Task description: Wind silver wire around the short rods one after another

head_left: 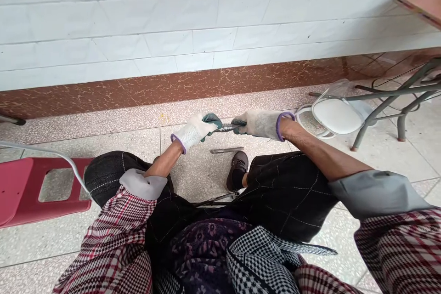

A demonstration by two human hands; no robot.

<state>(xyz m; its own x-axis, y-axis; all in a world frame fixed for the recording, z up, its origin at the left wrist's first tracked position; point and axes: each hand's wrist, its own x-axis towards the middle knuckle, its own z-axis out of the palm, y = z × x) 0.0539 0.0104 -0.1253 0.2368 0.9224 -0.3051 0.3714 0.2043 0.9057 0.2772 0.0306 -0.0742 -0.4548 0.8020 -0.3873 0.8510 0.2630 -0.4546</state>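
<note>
Both my hands wear white knit gloves with dark green palms and purple cuffs. Between them, held out in front of me low over the floor, is a silvery metal rod (226,127) with a ribbed, thread-like surface. My left hand (202,127) is closed around its left end, and my right hand (251,124) grips the right end. Only the short middle stretch shows; the fingers cover both ends. Another metal rod (227,150) lies on the floor just below, beside my shoe (237,167).
A red plastic stool (27,193) lies at the left, with a white cable (51,149) over it. A white-seated chair (337,115) and grey metal legs (382,121) stand at the right, under a table edge (422,7). Ahead rises a white tiled wall (155,18).
</note>
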